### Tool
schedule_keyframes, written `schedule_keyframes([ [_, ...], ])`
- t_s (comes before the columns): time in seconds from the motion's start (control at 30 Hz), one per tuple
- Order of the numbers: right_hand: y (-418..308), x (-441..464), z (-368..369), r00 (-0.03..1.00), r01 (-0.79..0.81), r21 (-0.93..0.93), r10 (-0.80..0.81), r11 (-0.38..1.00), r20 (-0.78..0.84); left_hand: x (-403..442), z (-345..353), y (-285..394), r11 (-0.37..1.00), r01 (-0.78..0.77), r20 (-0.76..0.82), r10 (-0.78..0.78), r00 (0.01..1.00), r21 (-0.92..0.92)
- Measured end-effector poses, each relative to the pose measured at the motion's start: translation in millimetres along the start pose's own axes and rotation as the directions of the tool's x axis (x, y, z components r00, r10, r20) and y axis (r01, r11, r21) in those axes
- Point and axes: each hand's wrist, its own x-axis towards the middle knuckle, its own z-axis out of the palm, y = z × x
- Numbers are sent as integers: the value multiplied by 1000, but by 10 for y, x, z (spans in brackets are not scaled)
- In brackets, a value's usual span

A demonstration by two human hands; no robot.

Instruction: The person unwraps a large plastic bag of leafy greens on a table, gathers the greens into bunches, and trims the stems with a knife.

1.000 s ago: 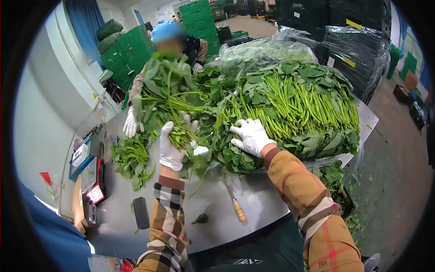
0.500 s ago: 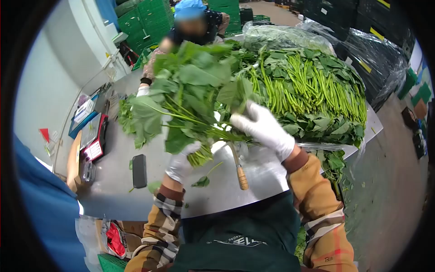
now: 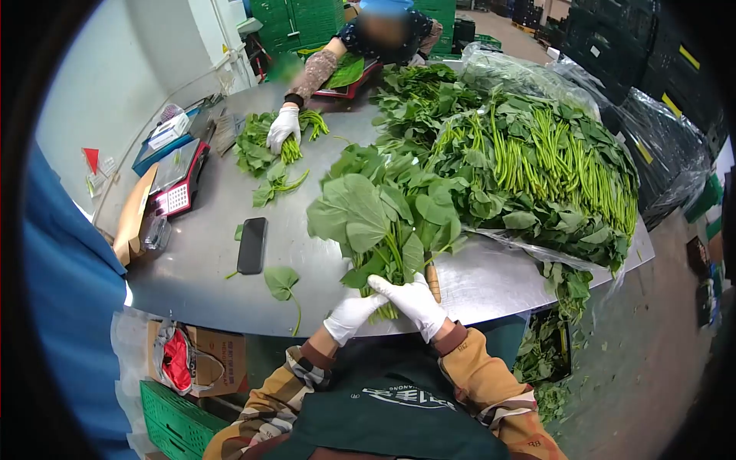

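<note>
Before us stretches a metal desk [image 3: 207, 253], its near edge just in front of our apron [image 3: 383, 410]. Beyond its right end stand stacked black crates [image 3: 663, 153], some wrapped in clear film. A large heap of leafy greens [image 3: 567, 169] fills the desk's right side, stems laid in rows on top, taking up the room beside our right arm. Below on the left we have a green crate [image 3: 176, 422]. In the middle, near the edge, we hold a bunch of greens [image 3: 368, 215] upright, its leaves blocking our view of the desk behind. On the left sits a red scale [image 3: 176, 180]. Across from us, a co-worker's gloved hand [image 3: 284, 129] rests on a smaller bunch [image 3: 257, 142]. Our left hand [image 3: 354, 316] and right hand [image 3: 412, 303], both in white gloves, are closed around the stems of our bunch. A phone [image 3: 252, 245] lies to the left, with a loose leaf [image 3: 281, 282] just beside it. A wooden handle [image 3: 433, 284] shows beside our right hand, partly hidden.
</note>
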Motion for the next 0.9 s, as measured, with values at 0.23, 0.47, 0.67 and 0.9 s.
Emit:
schedule_keyframes([
  [0.23,605,73,-124,956,-258,437,292,862,-12,31,-301,236,799,414,104,-413,905,-436],
  [0.47,63,-158,18,999,34,-33,-34,999,15,24,-152,407,992,118,3,-118,993,-49],
  [0.67,236,-200,-176,936,350,-352,-312,868,162,-161,-280,115,996,81,214,-73,974,-28],
  [0.9,618,-96,-320,927,360,-534,-229,765,297,-382,-335,-504,536,-148,84,142,986,831],
])
